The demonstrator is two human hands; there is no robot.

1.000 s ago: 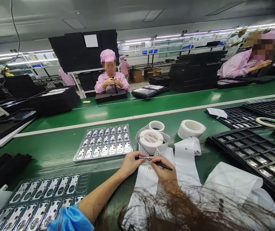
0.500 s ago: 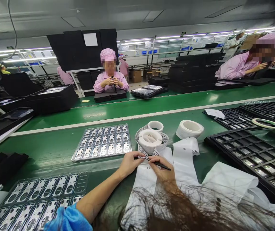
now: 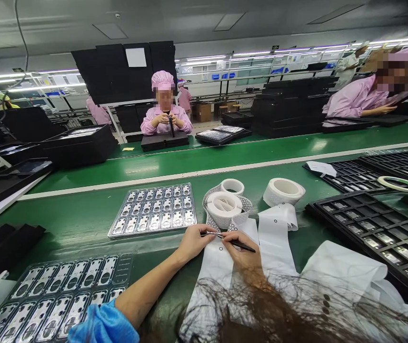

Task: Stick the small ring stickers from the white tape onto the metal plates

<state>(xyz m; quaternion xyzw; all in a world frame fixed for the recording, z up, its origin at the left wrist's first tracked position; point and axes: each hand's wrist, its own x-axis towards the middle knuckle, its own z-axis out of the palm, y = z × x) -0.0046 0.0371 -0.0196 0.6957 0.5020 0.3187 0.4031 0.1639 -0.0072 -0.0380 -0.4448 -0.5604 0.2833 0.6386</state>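
Observation:
My right hand [image 3: 245, 255] grips black tweezers [image 3: 243, 246], their tips pointing left toward my other hand. My left hand [image 3: 194, 244] is closed in a pinch right at those tips, on a small piece too tiny to name. Both hands hover over a white liner strip [image 3: 213, 271] that bears small black rings. Just beyond them stands a roll of ring-shaped stickers [image 3: 224, 205], its printed tape looped around it. Loose hair hides part of my right forearm and the strip.
Clear trays of metal plates lie at back left [image 3: 154, 209] and front left [image 3: 64, 281]. Another white roll [image 3: 283, 191] stands to the right, near a black compartment tray [image 3: 378, 233] with small metal parts. Co-workers in pink sit across the green bench [image 3: 261, 152].
My hands keep nearly the same pose at the tweezer tips. The whole view has shifted slightly. The co-worker at far right has lowered their hands.

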